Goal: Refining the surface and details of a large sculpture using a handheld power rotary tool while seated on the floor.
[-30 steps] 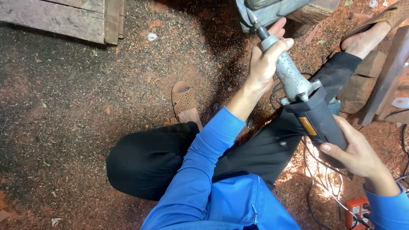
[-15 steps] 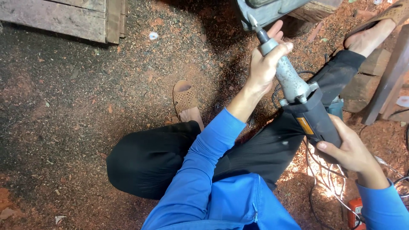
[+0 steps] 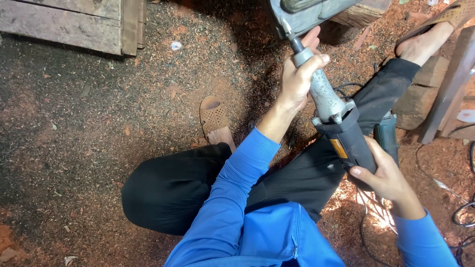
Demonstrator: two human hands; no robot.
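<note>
A long corded die grinder with a silver metal neck and a black body points up toward a grey carved workpiece at the top edge. My left hand wraps around the silver neck just behind the tip. My right hand grips the black rear body. The tool's tip touches the grey piece. I sit on the ground in black trousers and blue sleeves.
Sawdust covers the ground. Wooden planks lie at the top left. My feet in brown sandals show at centre and top right. A second power tool lies by my leg, cables and wood blocks at right.
The tool and both hands have shifted slightly, with the tip staying against the grey piece. My grip on the tool is unchanged.
</note>
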